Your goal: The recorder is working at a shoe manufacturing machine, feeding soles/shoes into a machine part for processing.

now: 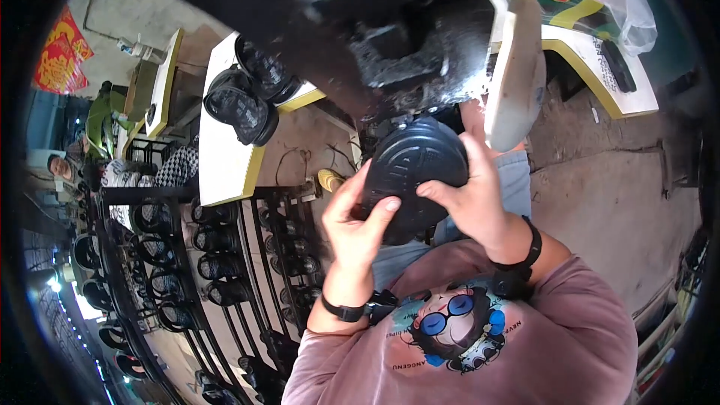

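Observation:
Between my two hands is a black sandal (416, 165), its rounded end pointing away and an embossed, ridged face turned up. My left hand (354, 226) grips its left side, thumb on the upper face and fingers going under the edge. On the opposite side, my right hand (476, 199) holds the rim with its thumb pressed on the surface. The sandal's far end lies just below the underside of a dark, worn machine (397, 49); whether they touch I cannot tell. The sandal's underside is hidden.
On the white table (225, 172) at left rest black sandals (244, 105). Black racks (191, 315) at lower left carry several more. A pale curved part (514, 75) hangs beside the machine. At right, a second table (637, 94) bears a dark object and plastic wrapping. Another person (64, 169) is far left.

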`<control>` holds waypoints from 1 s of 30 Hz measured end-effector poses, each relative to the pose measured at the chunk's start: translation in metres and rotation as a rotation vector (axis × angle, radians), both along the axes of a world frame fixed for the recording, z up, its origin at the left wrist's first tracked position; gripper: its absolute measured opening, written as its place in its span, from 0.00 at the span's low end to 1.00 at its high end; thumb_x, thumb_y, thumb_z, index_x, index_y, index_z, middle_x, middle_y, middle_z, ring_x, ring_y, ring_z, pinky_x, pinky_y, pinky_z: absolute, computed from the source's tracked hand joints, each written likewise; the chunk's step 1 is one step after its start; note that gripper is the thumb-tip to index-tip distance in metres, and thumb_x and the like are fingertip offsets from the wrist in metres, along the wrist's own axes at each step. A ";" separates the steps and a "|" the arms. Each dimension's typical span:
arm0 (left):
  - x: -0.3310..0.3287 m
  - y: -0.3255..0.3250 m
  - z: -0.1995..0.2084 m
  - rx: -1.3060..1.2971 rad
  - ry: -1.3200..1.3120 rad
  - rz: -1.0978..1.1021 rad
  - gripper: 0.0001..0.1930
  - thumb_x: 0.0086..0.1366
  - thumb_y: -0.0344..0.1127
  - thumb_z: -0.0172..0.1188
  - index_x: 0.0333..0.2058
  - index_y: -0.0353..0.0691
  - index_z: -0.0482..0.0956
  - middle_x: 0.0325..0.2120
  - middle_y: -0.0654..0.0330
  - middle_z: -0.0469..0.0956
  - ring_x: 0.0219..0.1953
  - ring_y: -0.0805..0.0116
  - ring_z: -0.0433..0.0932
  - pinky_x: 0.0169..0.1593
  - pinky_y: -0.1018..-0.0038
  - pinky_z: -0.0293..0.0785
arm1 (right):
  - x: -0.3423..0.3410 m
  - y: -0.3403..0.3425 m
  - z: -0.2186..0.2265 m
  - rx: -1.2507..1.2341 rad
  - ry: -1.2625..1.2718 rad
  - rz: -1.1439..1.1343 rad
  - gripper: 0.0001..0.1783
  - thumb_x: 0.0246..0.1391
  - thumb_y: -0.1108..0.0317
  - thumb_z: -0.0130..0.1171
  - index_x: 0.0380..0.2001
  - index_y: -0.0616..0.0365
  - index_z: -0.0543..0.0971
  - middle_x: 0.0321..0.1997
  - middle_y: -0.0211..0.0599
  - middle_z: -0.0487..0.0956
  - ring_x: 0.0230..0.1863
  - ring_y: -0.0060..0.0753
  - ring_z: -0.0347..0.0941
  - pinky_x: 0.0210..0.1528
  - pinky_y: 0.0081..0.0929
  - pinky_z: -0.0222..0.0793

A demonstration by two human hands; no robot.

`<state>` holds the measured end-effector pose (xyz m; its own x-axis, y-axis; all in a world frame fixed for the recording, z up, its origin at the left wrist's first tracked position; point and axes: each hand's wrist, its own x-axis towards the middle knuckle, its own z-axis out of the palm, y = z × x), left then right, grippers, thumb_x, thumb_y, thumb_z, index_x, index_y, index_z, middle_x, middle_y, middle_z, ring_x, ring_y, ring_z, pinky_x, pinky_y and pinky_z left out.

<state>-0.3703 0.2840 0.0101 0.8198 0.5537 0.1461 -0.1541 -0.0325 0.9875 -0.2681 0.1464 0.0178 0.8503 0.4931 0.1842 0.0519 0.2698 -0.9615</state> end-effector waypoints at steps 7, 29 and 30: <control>0.027 0.006 0.010 0.095 0.031 -0.250 0.24 0.49 0.28 0.69 0.46 0.32 0.74 0.44 0.59 0.72 0.47 0.69 0.70 0.52 0.74 0.66 | 0.041 -0.005 0.041 -0.301 -0.511 -0.065 0.22 0.28 0.71 0.76 0.25 0.61 0.71 0.24 0.29 0.73 0.28 0.22 0.70 0.31 0.21 0.67; 0.003 -0.030 -0.029 -0.712 -0.268 0.069 0.32 0.58 0.49 0.62 0.57 0.41 0.64 0.53 0.55 0.69 0.55 0.55 0.69 0.58 0.52 0.66 | 0.007 -0.041 -0.064 0.434 0.256 0.099 0.26 0.47 0.65 0.64 0.50 0.60 0.72 0.50 0.33 0.74 0.50 0.30 0.68 0.55 0.30 0.63; 0.002 -0.023 -0.033 -0.809 -0.271 0.125 0.33 0.57 0.51 0.61 0.57 0.42 0.63 0.54 0.55 0.68 0.56 0.55 0.67 0.59 0.52 0.65 | 0.004 -0.031 -0.057 0.393 0.233 0.082 0.24 0.48 0.67 0.63 0.49 0.60 0.73 0.49 0.32 0.74 0.49 0.29 0.69 0.54 0.29 0.63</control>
